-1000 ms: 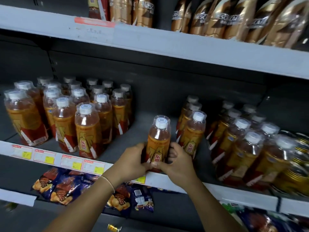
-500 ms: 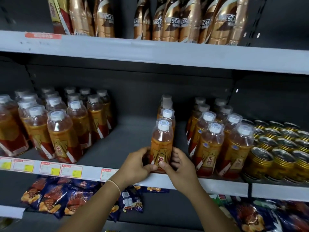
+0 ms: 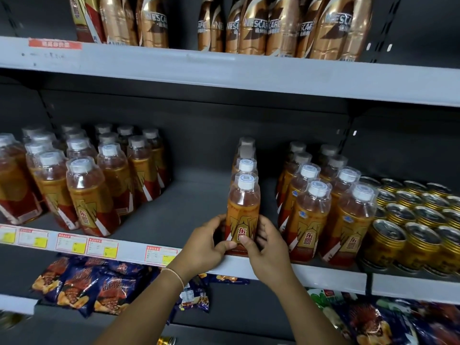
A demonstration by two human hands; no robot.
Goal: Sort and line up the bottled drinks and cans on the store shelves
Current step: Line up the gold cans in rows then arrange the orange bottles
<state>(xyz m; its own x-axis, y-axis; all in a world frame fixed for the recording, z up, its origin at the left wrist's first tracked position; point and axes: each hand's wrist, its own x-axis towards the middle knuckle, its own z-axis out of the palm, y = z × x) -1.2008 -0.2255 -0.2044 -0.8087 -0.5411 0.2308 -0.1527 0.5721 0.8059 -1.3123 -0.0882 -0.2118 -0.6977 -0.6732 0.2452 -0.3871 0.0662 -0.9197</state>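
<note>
Right now both hands clasp one orange bottle [image 3: 242,215] at the shelf's front lip [image 3: 331,278]: left hand [image 3: 204,247] and right hand [image 3: 270,247] curl round it. Behind the grip stand perhaps three more bottles [image 3: 246,155].

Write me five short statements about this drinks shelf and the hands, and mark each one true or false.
1. The left hand and right hand both grip the front bottle of the middle row. True.
2. That bottle lies on its side. False: it stands upright at the shelf edge.
3. Gold cans stand at that shelf's right end. True.
4. Green cans fill the shelf above. False: gold-brown coffee bottles stand there.
5. Snack bags lie on the shelf below. True.
</note>
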